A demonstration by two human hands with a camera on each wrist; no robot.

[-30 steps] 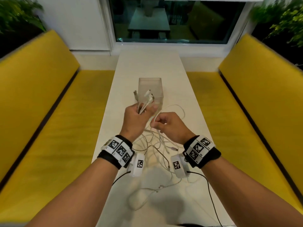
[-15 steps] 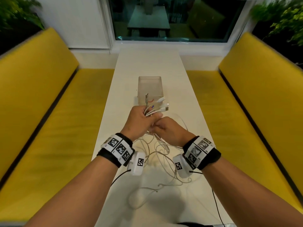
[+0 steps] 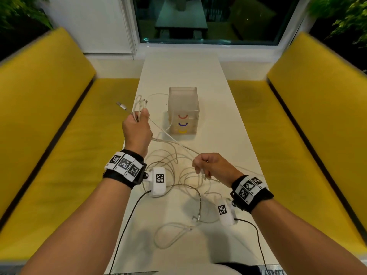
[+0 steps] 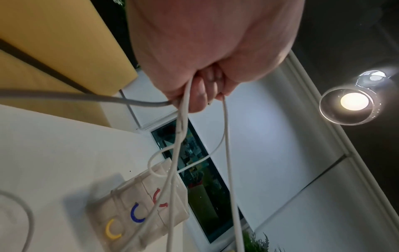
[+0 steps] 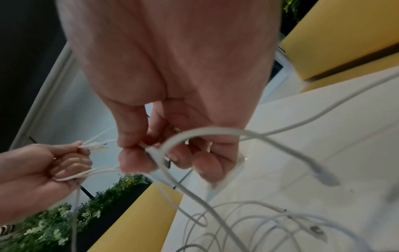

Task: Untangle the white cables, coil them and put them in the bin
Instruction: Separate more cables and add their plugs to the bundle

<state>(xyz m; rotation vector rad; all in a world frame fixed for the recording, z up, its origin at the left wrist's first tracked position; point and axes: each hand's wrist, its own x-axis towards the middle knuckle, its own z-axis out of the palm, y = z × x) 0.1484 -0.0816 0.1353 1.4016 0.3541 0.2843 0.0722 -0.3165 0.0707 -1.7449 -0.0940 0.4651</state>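
Note:
A tangle of white cables [image 3: 178, 175] lies on the white table [image 3: 234, 139] between my hands. My left hand [image 3: 137, 126] is raised at the table's left edge and grips a bunch of cable ends [image 3: 139, 104], whose plugs stick up past the fist; the left wrist view shows the strands [image 4: 179, 136] hanging from its curled fingers. My right hand [image 3: 206, 165] is lower and nearer, pinching one cable [image 5: 159, 153] between thumb and forefinger. A taut strand [image 3: 174, 141] runs between both hands. The clear bin [image 3: 183, 110] stands behind them.
Yellow benches [image 3: 45, 120] flank the narrow table on both sides. A window [image 3: 208, 18] closes the far end. Loose cable loops [image 3: 172, 233] and a plug [image 3: 195, 217] trail toward the table's near edge. Black wrist-camera leads [image 3: 127, 225] hang from both wrists.
My hands were together over the tangle; now they have pulled apart, the left moving out to the left with the cable ends, the right drawing back toward me along a strand.

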